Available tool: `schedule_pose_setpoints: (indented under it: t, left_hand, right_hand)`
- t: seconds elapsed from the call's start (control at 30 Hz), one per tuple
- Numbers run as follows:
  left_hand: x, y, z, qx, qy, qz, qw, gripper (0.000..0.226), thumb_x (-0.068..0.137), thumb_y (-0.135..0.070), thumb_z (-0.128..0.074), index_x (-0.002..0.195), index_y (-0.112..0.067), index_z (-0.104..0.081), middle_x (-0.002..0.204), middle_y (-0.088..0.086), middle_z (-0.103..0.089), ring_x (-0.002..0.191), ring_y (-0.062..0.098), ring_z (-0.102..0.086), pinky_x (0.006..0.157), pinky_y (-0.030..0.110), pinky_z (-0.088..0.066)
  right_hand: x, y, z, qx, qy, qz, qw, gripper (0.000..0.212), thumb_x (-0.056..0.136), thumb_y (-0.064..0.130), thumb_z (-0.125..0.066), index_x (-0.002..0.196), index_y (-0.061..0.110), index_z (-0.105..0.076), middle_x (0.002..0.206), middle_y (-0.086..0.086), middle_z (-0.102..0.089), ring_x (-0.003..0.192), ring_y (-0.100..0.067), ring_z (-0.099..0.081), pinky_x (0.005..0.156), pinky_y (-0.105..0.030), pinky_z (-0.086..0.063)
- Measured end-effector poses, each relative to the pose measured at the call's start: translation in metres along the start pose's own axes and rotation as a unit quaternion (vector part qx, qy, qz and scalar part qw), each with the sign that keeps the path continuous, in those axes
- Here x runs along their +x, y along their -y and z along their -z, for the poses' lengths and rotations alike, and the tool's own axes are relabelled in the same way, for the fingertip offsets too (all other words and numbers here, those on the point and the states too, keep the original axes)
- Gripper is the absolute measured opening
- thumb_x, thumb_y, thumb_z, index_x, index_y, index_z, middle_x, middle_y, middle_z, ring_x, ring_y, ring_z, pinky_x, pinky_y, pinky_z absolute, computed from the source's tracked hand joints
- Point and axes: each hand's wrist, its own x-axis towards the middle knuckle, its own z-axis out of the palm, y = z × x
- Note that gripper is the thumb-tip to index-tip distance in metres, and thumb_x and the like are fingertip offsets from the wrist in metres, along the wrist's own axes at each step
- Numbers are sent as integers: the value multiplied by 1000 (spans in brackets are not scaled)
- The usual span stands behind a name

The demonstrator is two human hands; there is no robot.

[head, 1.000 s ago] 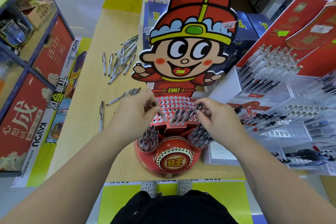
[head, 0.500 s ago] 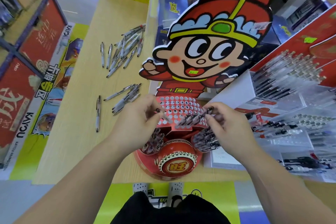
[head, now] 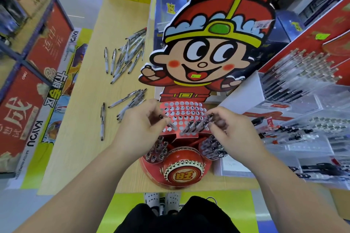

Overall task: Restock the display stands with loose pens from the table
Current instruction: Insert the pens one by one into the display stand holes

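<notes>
A red cartoon-figure display stand (head: 181, 174) stands at the table's near edge, with a perforated red panel (head: 182, 112) of round holes. My left hand (head: 140, 128) pinches a pen (head: 166, 120) over the panel's left side. My right hand (head: 231, 130) holds a small bunch of pens (head: 197, 125) slanting over the panel's right side. Two lower cups of the stand hold pens: the left cup's pens (head: 157, 150) and the right cup's pens (head: 213, 148). Loose pens lie on the wooden table (head: 79, 138): a far pile (head: 126, 55), a near cluster (head: 130, 101) and a single pen (head: 102, 121).
Clear acrylic pen racks (head: 303, 115) fill the right side of the table. A red and blue shelving unit (head: 22, 73) lines the aisle on the left. Boxes of goods (head: 172, 7) stand behind the cartoon cutout. A yellow floor mat (head: 121, 208) lies below the table edge.
The view has tilted and shifted closer. Both hands stay over the perforated panel, the right-hand bunch of pens leaning a little further left.
</notes>
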Motion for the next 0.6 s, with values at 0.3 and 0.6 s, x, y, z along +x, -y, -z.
schedule_pose_setpoints:
  t: [0.3,0.6]
  left_hand:
    - [-8,-11,9,22,-53,-36,998,21,90,-27,-76,80,-27,-57,74,-1,-69,70,22,-65,64,46,-54]
    - [-5,-26,-6,162,1,-116,980,19,93,-25,-71,87,-18,-55,76,-4,-63,72,20,-61,63,46,-54]
  right_hand:
    - [3,-7,0,-14,4,39,999,26,97,25,-66,122,30,-64,94,11,-70,86,-8,-67,76,-32,-56]
    - [7,-10,3,-39,20,65,997,26,97,29,-63,123,29,-62,96,9,-71,86,-12,-67,74,-35,-56]
